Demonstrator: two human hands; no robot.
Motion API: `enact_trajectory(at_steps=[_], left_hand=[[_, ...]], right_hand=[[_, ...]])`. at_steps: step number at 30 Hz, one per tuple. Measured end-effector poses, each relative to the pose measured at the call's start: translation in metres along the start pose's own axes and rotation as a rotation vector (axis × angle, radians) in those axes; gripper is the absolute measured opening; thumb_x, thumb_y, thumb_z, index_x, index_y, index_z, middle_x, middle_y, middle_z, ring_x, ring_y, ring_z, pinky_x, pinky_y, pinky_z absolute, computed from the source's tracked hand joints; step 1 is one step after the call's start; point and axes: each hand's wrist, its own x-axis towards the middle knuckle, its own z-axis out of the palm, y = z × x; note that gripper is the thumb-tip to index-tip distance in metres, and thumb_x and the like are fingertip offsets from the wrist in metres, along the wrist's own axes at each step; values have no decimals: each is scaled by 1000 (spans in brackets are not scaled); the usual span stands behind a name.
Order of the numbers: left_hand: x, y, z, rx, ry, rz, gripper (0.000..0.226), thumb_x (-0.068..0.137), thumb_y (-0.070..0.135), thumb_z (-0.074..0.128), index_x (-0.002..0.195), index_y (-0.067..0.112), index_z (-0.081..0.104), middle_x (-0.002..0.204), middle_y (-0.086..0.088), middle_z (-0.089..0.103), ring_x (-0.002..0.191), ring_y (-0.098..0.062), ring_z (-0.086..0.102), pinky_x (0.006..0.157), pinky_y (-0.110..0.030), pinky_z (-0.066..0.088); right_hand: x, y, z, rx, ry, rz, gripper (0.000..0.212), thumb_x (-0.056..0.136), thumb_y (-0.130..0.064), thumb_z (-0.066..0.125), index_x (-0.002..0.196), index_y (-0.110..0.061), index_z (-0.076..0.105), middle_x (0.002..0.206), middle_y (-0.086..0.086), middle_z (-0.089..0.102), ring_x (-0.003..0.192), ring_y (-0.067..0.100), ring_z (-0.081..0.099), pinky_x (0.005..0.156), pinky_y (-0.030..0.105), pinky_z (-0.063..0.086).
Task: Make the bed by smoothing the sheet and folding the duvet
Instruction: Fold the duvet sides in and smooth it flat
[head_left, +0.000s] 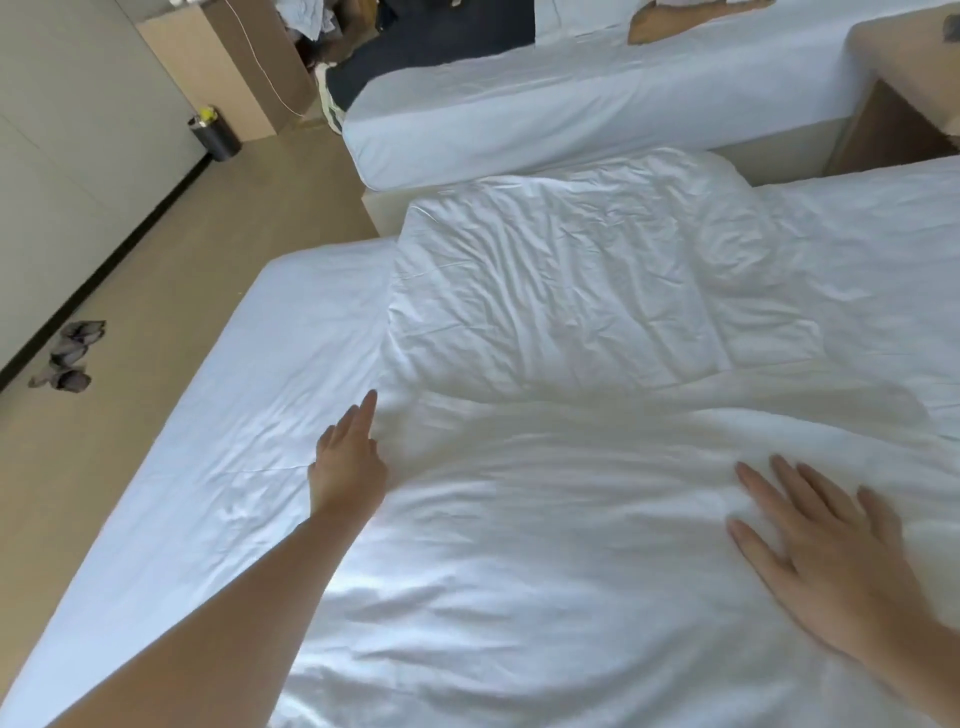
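Now duvet (597, 519) lies under flat right hand (810, 551), beside left hand (348, 457).

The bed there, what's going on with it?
A person is making it. Both hands lie flat with straight fingers: the left hand at the edge of the white duvet, the right hand pressing on top of it. The duvet is folded but wrinkled; the sheet beside it shows creases.
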Motion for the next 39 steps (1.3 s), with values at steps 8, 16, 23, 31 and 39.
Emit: enact_trajectory(at_steps=[8,16,23,31,39], left_hand=[[48,-17,14,167,-400,67,82,96,26,53,156,56,6,133,16,62,126,-23,45,108,-41,34],[80,-52,-33,-188,197,-67,53,89,13,69,136,32,53,87,5,60,114,-30,52,99,-52,45],[-35,-4,-13,-60,170,290,61,100,34,55,157,27,34,162,-11,30,148,-39,24,111,-61,32],[-223,-54,87,270,-345,357,61,98,71,14,157,55,12,171,10,-2,156,-41,-7,108,-83,13],[-238,-86,66,294,-396,292,72,82,85,-7,149,62,-17,166,16,-24,156,-30,-16,119,-65,5]], right_hand=[[-2,-12,46,-30,17,86,65,92,-59,26,149,-32,43,156,5,42,143,23,36,113,57,24],[1,-15,45,-70,18,121,64,92,-62,21,150,-38,36,157,1,40,144,21,35,114,58,26],[-21,-40,6,25,26,75,60,95,-52,22,153,-38,28,164,6,22,151,24,16,117,56,10],[-113,28,11,-38,-133,323,62,93,-72,19,152,-54,13,166,-13,-3,152,16,-4,113,71,6],[-140,51,11,-26,-175,161,58,97,-62,28,153,-52,12,168,-6,5,154,19,4,114,66,13]])
